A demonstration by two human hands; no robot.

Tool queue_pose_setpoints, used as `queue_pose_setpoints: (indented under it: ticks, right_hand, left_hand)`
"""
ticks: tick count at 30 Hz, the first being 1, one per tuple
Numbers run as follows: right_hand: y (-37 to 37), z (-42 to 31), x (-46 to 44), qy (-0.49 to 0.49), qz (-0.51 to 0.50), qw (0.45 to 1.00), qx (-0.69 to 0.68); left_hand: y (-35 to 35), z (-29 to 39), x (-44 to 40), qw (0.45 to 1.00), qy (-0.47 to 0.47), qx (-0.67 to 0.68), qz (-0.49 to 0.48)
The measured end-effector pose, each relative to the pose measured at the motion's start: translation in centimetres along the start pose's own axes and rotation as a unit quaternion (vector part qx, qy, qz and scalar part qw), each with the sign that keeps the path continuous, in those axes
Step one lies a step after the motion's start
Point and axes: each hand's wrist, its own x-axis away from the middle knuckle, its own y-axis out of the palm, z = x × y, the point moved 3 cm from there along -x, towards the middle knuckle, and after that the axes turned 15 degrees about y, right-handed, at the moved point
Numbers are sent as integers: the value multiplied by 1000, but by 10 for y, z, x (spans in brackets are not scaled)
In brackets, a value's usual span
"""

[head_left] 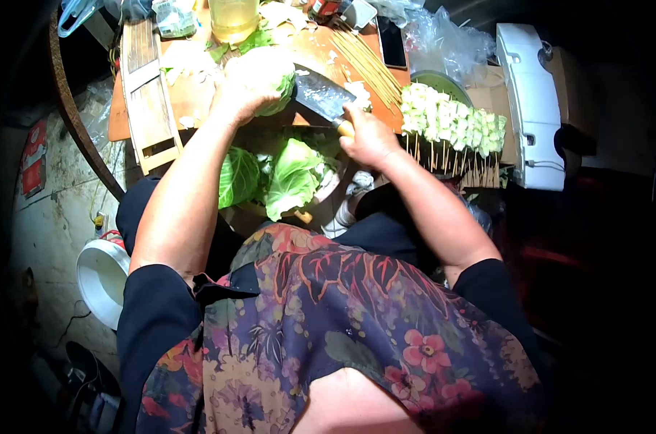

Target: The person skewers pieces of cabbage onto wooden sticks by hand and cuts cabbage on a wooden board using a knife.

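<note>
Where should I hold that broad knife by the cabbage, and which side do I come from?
Best by its light-coloured handle, I'd say, from the person's right. The broad blade of the knife slants toward the cabbage, while the handle points back toward the right hand, which grips it.

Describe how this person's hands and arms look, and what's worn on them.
The left hand and right hand are bare, with no gloves. The forearms are uncovered too, with no watch or bracelet visible. Plain, very dark sleeves end around the elbows.
</note>
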Motion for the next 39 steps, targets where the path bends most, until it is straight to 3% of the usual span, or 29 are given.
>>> queue_pose_setpoints:
  ticks: [3,6,9,10,11,12,13,15,16,17,20,24,26,29,39]
  right_hand:
    - [-21,21,14,-66,38,995,69]
    - [-46,37,41,-75,28,995,52]
    - [-53,58,56,-123,32,988,-85]
    - [-52,60,60,-69,-47,976,-203]
    - [-52,59,67,-16,-124,940,-317]
    - [-56,49,79,40,-228,848,-477]
    - [-52,37,86,24,-215,805,-552]
    - [-34,25,82,19,-197,782,-591]
    - [-29,19,78,10,-190,818,-543]
    - [-20,16,75,-7,-183,813,-552]
    - [-12,0,75,-48,-82,889,-448]
    - [-11,-15,80,-3,-163,872,-461]
    - [-1,-13,72,-95,-54,913,-394]
    - [-2,-18,72,-131,-21,918,-373]
    - [-24,-28,83,-122,-22,942,-311]
  left_hand:
    - [12,-28,0,998,-8,-57,18]
    - [12,-24,0,991,39,-125,4]
    - [11,-24,-4,992,71,-102,-4]
    - [9,-21,-3,992,91,-92,6]
    - [6,-17,-2,990,112,-82,16]
    - [5,-14,0,989,116,-85,19]
    - [6,-10,2,987,117,-107,18]
    - [8,-7,3,984,122,-132,16]
    - [10,-6,3,988,117,-103,-10]
    - [13,-7,2,991,111,-74,-33]
    - [12,-7,5,988,111,-105,-24]
    - [11,-5,6,982,123,-140,-40]
    - [14,-9,5,982,128,-137,-39]
    - [13,-8,5,986,117,-112,-49]
    - [19,-14,5,993,68,-78,-55]
